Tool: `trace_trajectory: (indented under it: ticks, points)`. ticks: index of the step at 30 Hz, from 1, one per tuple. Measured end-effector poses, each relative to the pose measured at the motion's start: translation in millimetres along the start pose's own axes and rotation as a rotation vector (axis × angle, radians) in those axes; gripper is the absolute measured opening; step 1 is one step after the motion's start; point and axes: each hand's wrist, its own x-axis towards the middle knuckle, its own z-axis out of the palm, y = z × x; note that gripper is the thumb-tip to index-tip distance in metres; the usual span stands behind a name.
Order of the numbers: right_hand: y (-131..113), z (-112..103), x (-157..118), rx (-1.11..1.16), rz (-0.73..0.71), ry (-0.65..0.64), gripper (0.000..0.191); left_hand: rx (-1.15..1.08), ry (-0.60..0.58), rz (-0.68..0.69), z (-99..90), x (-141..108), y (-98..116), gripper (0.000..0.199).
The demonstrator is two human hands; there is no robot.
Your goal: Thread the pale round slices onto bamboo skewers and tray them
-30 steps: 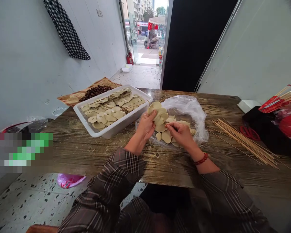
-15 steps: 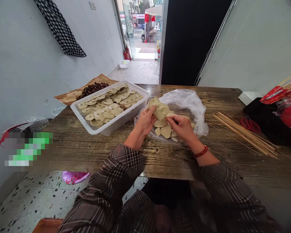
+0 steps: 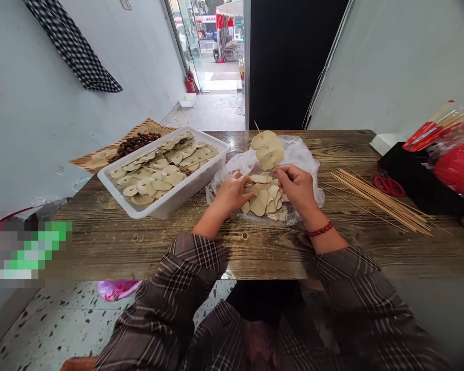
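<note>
The right fingers (image 3: 281, 174) pinch a skewer (image 3: 257, 127) of slices (image 3: 269, 150); the left fingers (image 3: 247, 188) are apart over loose slices (image 3: 259, 203).

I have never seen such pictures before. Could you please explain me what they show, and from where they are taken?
There is no robot here: a person works with two bare hands, and one camera on the head takes every picture. On the wooden table are a white tray of skewered slices, an open plastic bag with loose slices, and some bare sticks. The right hand holds a stick threaded with pale slices. The left hand is at the loose slices.
</note>
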Motion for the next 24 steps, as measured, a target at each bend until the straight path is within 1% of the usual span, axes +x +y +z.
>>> trace_trajectory:
  ticks: [2, 5, 8, 13, 17, 21, 24]
  points:
    - [0, 1, 0, -0.001, 0.0, -0.011, 0.031, 0.048, -0.013, 0.018, 3.5, 0, -2, 0.027]
    - [0, 1, -1, -0.013, 0.004, -0.024, 0.032, 0.079, -0.028, 0.066, 8.9, 0, -5, 0.024]
    - [1, 1, -1, -0.026, 0.0, -0.039, 0.032, 0.082, 0.016, 0.096, 12.5, 1, -6, 0.019]
    - [1, 1, -1, -0.03, -0.011, -0.043, 0.032, 0.013, 0.091, 0.087, 11.3, 1, -4, 0.011]
    - [0, 1, -2, -0.026, 0.001, -0.042, 0.03, 0.026, 0.048, 0.073, 8.3, 1, -2, 0.007]
    - [-1, 1, -2, -0.017, -0.001, -0.047, 0.031, 0.074, 0.02, 0.056, 6.7, 1, -2, 0.009]
    - [-2, 1, -2, -0.024, 0.004, -0.047, 0.032, 0.056, -0.001, 0.036, 5.7, 1, -2, 0.008]
